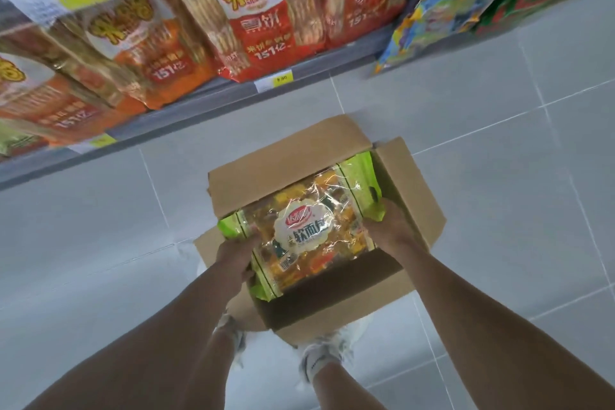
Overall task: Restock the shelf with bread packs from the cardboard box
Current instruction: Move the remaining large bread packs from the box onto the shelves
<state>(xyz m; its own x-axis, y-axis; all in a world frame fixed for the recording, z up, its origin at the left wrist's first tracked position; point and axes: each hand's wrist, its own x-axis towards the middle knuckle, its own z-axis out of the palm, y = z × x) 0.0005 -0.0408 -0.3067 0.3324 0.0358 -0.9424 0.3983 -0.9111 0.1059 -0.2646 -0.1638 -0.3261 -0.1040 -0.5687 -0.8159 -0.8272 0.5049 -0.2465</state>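
Bread pack [309, 233]: gripped at both ends by left hand [234, 256] and right hand [387, 226], inside cardboard box [332, 303]; shelf [186, 110] placement pending.

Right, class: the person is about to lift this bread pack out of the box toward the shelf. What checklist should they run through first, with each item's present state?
1. Left hand grips one end of the bread pack: ok.
2. Right hand grips the other end: ok.
3. Cardboard box flaps folded open, out of the lift path: ok.
4. Wrapper undamaged: cannot tell, because of glare.
5. Free slot on the shelf: cannot tell; the visible stretch holds red snack packs.
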